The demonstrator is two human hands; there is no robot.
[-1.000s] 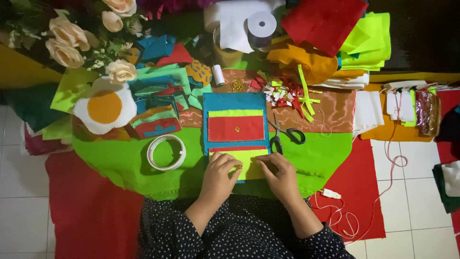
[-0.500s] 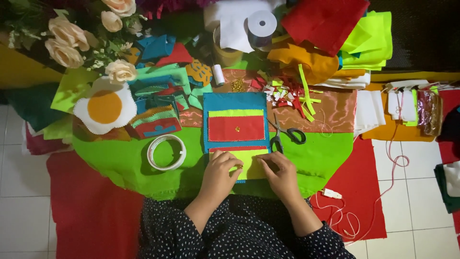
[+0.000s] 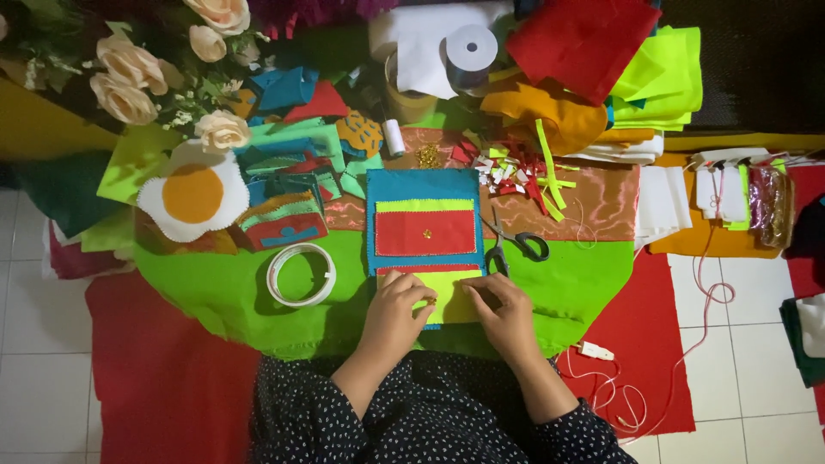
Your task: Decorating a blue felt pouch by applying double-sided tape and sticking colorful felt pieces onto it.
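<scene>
While both your hands press on the yellow-green felt strip [image 3: 447, 296], left hand [image 3: 397, 302] and right hand [image 3: 501, 311] look flat, maybe pinching its edge; scissors [image 3: 512, 245] lie just beyond the right hand.

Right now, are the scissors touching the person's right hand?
Apart. In the head view, the scissors lie above the right hand, with a strip of green felt showing between the handles and the knuckles.

Both hands press on a yellow-green felt piece [image 3: 443, 296]: left hand [image 3: 397, 311] and right hand [image 3: 505, 316] side by side. Scissors [image 3: 514, 245] lie at one o'clock, a white ring [image 3: 300, 275] at nine.
</scene>
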